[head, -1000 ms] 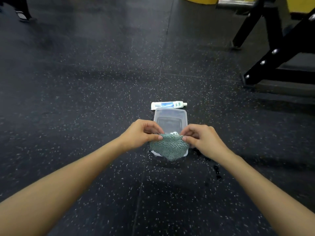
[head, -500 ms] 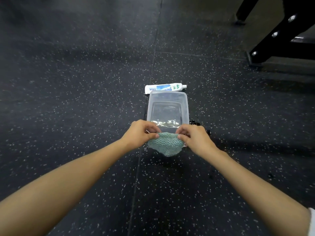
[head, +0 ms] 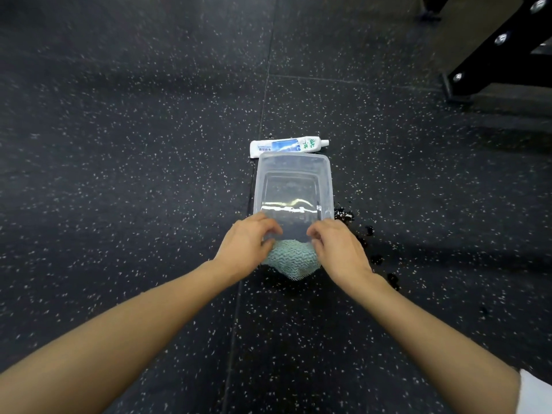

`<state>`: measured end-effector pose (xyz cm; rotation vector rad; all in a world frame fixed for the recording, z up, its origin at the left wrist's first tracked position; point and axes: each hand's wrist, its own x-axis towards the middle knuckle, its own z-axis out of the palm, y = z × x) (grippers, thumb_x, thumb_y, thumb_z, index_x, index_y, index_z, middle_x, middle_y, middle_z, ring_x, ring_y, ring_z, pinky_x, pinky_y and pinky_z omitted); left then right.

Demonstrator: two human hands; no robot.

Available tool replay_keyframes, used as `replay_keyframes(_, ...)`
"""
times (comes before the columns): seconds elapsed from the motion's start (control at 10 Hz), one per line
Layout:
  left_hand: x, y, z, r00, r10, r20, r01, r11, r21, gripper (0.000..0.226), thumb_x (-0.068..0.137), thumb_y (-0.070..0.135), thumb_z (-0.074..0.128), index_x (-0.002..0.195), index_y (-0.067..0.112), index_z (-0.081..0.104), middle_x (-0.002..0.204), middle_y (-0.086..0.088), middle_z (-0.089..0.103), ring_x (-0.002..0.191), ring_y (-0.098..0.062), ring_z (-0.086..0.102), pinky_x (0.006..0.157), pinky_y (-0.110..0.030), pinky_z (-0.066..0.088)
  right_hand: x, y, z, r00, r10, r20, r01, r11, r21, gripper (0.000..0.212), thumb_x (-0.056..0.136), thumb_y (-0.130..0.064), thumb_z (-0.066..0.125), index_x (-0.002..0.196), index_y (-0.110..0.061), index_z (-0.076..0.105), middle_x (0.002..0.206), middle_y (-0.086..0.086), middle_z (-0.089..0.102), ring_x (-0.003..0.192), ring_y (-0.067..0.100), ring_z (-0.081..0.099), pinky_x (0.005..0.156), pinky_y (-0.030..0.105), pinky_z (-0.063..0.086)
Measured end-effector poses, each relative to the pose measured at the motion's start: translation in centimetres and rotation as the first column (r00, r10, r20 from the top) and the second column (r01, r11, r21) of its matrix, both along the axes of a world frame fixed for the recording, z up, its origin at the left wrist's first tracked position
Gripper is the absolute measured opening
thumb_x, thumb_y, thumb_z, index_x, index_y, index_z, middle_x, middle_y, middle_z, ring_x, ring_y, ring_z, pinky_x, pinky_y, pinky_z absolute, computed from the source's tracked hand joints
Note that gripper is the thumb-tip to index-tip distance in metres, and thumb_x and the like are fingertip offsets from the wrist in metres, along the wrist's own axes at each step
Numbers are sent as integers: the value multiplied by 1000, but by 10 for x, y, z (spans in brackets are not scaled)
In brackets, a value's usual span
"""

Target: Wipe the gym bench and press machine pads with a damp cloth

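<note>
Head view, looking down at the floor (head: 119, 174), black rubber with pale flecks. Teal-green cloth (head: 291, 261), waffle-textured, is held above the floor at the near end of a clear plastic container (head: 294, 158). Left hand (head: 248, 246) pinches the cloth's upper left corner, fingers curled over thumb; right hand (head: 337, 249) pinches the upper right corner the same way. Cloth's top edge runs left to right between the two hands, and that is its long axis. The lower part sags to a blunt point aimed toward the person. Whether the cloth touches the container's near rim cannot be told, since the hands cover that spot. Container is rectangular, long axis running away from the person, and holds clear liquid with a bright glint across the near half. White tube (head: 286, 146) with blue and green print lies crosswise just beyond the container's far rim, cap pointing right, nearly touching it. Dark wet spots (head: 343, 215) dot the floor just right of the container and trail toward the right forearm. Black machine frame (head: 493, 55) with bolt heads stands at upper right, well apart from the hands. Edge of a white sleeve (head: 537, 392) shows at lower right. Both forearms are bare and reach forward, converging on the cloth.
</note>
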<state>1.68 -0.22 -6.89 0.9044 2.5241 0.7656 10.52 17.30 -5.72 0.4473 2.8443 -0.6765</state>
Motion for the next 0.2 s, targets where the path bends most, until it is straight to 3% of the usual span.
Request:
replay_keyframes(0.1, 1, -2, 5, 999, 36, -20, -34, 998, 57, 20, 93, 6, 59, 106, 13, 73, 106, 2, 66, 96, -15, 62, 87, -26, 47, 4, 3, 6, 998, -33, -54, 30, 998, -52, 21, 99, -9, 53, 116, -11, 65, 115, 2, 64, 108, 17, 57, 91, 33, 49)
replay_keyframes(0.2, 0, -1, 15, 999, 16, -48, -13, 999, 52, 16, 95, 12, 60, 105, 13, 73, 105, 3, 67, 95, -15, 62, 85, -26, 46, 3, 2, 18, 983, -174, -62, 162, 973, -163, 19, 96, -11, 55, 105, -18, 70, 99, -3, 69, 90, 16, 64, 82, 35, 53)
